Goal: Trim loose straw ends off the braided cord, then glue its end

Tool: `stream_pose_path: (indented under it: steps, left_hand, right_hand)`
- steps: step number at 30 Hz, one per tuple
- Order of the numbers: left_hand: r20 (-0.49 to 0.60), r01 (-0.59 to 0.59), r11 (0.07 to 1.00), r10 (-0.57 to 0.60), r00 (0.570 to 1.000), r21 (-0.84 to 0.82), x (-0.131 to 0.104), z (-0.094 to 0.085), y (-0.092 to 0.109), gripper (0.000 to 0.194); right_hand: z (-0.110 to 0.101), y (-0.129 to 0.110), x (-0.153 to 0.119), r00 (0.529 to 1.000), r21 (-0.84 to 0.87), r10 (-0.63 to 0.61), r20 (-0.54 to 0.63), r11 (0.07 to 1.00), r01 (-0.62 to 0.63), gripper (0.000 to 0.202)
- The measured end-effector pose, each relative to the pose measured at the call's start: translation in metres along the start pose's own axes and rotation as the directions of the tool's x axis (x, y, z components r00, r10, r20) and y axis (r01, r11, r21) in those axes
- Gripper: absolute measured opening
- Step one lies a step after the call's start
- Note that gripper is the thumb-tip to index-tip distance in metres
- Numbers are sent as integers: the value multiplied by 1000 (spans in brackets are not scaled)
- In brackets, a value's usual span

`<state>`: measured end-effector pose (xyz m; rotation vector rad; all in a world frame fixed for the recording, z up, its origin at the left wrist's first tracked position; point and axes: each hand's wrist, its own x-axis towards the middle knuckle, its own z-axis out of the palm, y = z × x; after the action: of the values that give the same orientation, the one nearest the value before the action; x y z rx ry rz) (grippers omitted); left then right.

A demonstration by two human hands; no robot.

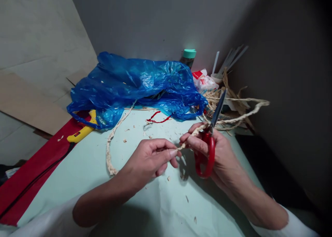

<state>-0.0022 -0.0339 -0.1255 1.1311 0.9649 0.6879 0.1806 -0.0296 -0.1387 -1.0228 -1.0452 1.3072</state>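
Between thumb and fingers, my left hand (155,157) pinches the thin end of a pale braided straw cord (196,130). My right hand (223,154) grips the same cord a little further along. Red-handled scissors (212,143) are also held in my right hand, their dark blades pointing up and away from the cord's pinched end. From my right hand the cord loops out to the right over the table's far side. A second length of pale braid (110,150) lies curved on the table to the left, partly hidden behind my left forearm.
A crumpled blue plastic bag (140,81) covers the table's back. A yellow-handled tool (81,133) with a black cable lies at left. A red twisted loop (159,119) and straw scraps lie on the pale green tabletop (166,202). Behind stand a green-lidded jar (188,57) and white sticks (230,60).
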Motion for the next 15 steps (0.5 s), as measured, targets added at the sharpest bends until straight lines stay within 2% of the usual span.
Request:
stream_pose_path:
  steps: [6, 10, 13, 15]
  left_hand:
    - [-50, -44, 999, 45, 998, 15, 2, -7, 1, 16]
    - [-101, -49, 997, 55, 993, 60, 3, -10, 2, 17]
    - [-174, -54, 986, 82, 981, 160, 3, -6, 5, 15]
    - [-233, -76, 960, 142, 962, 271, 2, -3, 6, 11]
  right_hand:
    - [-10, -4, 6, 998, -21, -3, -61, 1000, 2, 27]
    - [-14, -6, 5, 996, -58, -69, -57, 996, 66, 25]
    - [-11, -7, 5, 996, -15, -66, -60, 998, 65, 28]
    - [-8, -5, 4, 998, 26, -23, -63, 999, 25, 31]
